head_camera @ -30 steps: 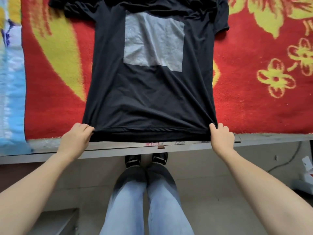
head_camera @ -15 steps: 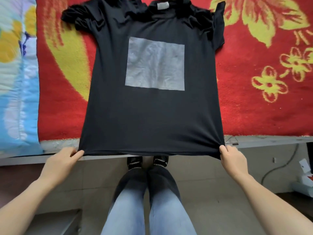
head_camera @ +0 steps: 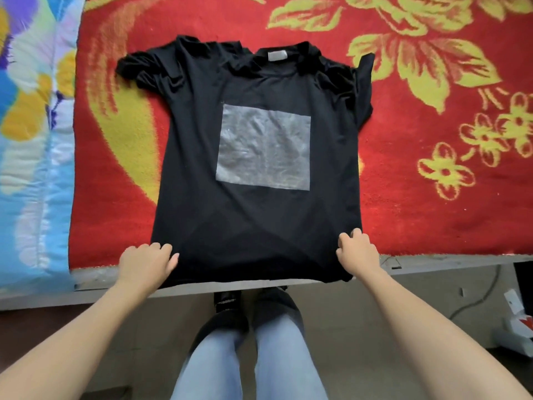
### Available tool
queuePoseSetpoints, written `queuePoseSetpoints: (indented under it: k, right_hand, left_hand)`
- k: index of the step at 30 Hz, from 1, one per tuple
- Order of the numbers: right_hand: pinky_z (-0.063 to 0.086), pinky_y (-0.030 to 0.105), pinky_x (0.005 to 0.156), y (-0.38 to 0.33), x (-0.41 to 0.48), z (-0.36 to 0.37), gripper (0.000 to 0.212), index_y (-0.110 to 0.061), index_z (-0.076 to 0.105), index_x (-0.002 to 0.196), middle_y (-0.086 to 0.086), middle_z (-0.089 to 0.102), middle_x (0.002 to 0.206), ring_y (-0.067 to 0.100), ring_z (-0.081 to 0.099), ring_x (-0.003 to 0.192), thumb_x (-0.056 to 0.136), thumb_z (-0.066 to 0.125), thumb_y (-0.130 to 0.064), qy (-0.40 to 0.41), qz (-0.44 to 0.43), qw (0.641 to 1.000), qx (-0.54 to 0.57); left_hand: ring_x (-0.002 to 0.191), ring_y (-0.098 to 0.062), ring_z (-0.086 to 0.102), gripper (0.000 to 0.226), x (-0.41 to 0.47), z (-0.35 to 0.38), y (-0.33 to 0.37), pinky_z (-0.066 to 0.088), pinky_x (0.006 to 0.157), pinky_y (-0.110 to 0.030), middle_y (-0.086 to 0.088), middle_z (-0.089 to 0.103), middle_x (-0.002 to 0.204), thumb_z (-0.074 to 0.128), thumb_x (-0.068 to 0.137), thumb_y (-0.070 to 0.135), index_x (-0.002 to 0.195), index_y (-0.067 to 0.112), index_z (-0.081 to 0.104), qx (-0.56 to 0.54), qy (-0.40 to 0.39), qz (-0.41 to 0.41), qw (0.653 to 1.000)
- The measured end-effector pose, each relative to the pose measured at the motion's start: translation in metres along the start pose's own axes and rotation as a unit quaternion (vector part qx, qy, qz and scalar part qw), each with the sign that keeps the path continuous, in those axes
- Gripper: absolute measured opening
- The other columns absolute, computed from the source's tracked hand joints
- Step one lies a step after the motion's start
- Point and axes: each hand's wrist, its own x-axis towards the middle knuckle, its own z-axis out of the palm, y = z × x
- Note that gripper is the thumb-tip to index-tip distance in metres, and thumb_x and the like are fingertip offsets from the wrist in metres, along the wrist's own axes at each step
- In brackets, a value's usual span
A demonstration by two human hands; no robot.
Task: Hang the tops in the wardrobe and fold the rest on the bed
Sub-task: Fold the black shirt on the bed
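2 hands hold the black T-shirt [head_camera: 259,226] by its lower corners, left hand [head_camera: 147,262] and right hand [head_camera: 357,252] with fingers [head_camera: 161,249] curled into the cloth. It lies spread on the red floral blanket [head_camera: 403,203] covering the bed [head_camera: 438,263], sleeves rumpled. As a top it is not yet hung; no wardrobe shows

The black T-shirt [head_camera: 196,203] fills the middle of the frame, its bunched sleeves spreading at upper left and upper right. Bare red blanket [head_camera: 432,220] lies open at right, above the collar, and in a narrower strip at left, bounded by the blue quilt [head_camera: 28,168]. The left hand [head_camera: 147,264] and right hand [head_camera: 357,255] grip the shirt's lower corners.
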Motion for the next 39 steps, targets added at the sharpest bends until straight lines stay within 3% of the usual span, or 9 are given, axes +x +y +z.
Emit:
queuePoseSetpoints:
  k: [10,16,22,24,27,29,33,36,39]
  right_hand:
    - [0.038,0.041,0.091,0.03,0.113,-0.088,0.034,-0.009,0.046,0.125,0.015,0.041,0.127,0.033,0.04,0.118,0.093,0.045,-0.019,0.052,0.038,0.982,0.178]
    - [0.033,0.036,0.099,0.057,0.229,-0.153,0.051,-0.006,0.036,0.137,0.02,0.042,0.137,0.033,0.041,0.125,0.092,0.052,-0.024,0.039,0.084,0.914,0.395]
    - [0.031,0.04,0.109,0.051,0.325,-0.188,0.082,-0.005,0.023,0.146,0.015,0.036,0.145,0.029,0.038,0.132,0.082,0.069,-0.029,0.057,0.118,0.833,0.538]
    - [0.042,0.04,0.101,0.044,0.339,-0.188,0.075,-0.003,0.033,0.141,0.015,0.048,0.134,0.029,0.05,0.12,0.079,0.072,-0.022,0.038,0.123,0.807,0.577]
    - [0.049,0.031,0.066,0.051,0.342,-0.198,0.017,0.001,0.062,0.095,0.011,0.063,0.084,0.022,0.059,0.074,0.079,0.066,0.0,-0.017,0.119,0.702,0.702]
    - [0.042,0.03,0.059,0.075,0.343,-0.204,0.017,-0.008,0.057,0.068,0.004,0.055,0.068,0.018,0.053,0.069,0.079,0.062,0.004,0.07,0.14,0.668,0.728]
    - [0.046,0.021,0.072,0.125,0.331,-0.195,0.018,-0.017,0.056,0.088,-0.004,0.06,0.086,0.006,0.056,0.075,0.081,0.067,-0.005,0.218,0.121,0.648,0.719]
    - [0.04,0.023,0.062,0.139,0.329,-0.176,0.025,-0.022,0.044,0.081,-0.001,0.049,0.083,0.01,0.047,0.069,0.085,0.065,-0.009,0.152,0.154,0.589,0.778]
    - [0.043,0.025,0.068,0.149,0.333,-0.172,0.036,-0.025,0.044,0.109,-0.001,0.051,0.094,0.011,0.052,0.078,0.085,0.066,-0.008,0.104,0.126,0.607,0.778]
  left_hand:
    - [0.051,-0.032,0.052,0.013,0.122,-0.053,0.058,0.03,0.043,-0.027,-0.015,0.052,0.057,0.073,0.069,0.009,0.068,0.0,0.064,0.008,0.063,-0.016,0.998]
    - [0.058,-0.035,0.057,0.04,0.216,-0.078,0.119,0.046,0.039,-0.034,-0.016,0.062,0.073,0.086,0.055,0.005,0.091,0.001,0.069,-0.05,0.0,-0.056,0.997]
    - [0.13,-0.025,0.036,0.055,0.304,-0.093,0.163,0.04,0.095,-0.037,-0.004,0.032,0.149,0.046,0.096,0.028,0.147,0.019,0.028,-0.129,-0.015,-0.122,0.984]
    - [0.134,-0.022,0.03,0.058,0.323,-0.099,0.175,0.037,0.099,-0.035,-0.004,0.026,0.152,0.043,0.097,0.03,0.149,0.02,0.02,-0.134,-0.016,-0.12,0.983]
    - [0.136,-0.022,0.027,0.059,0.344,-0.11,0.185,0.035,0.101,-0.035,-0.004,0.023,0.153,0.043,0.097,0.03,0.149,0.02,0.018,-0.139,-0.017,-0.116,0.983]
    - [0.134,-0.023,0.03,0.059,0.358,-0.117,0.19,0.036,0.101,-0.036,-0.004,0.025,0.152,0.045,0.096,0.029,0.149,0.02,0.021,-0.151,-0.003,-0.111,0.982]
    - [0.133,-0.025,0.03,0.059,0.39,-0.127,0.206,0.036,0.102,-0.038,-0.004,0.025,0.153,0.047,0.095,0.028,0.148,0.02,0.022,-0.162,0.003,-0.088,0.983]
    - [0.138,-0.025,0.023,0.063,0.418,-0.133,0.219,0.031,0.105,-0.04,-0.005,0.015,0.156,0.046,0.096,0.031,0.15,0.023,0.016,-0.118,-0.016,-0.072,0.99]
    - [0.14,-0.025,0.018,0.063,0.442,-0.137,0.222,0.031,0.104,-0.043,-0.005,0.009,0.158,0.045,0.096,0.035,0.15,0.026,0.014,-0.095,-0.04,-0.074,0.992]
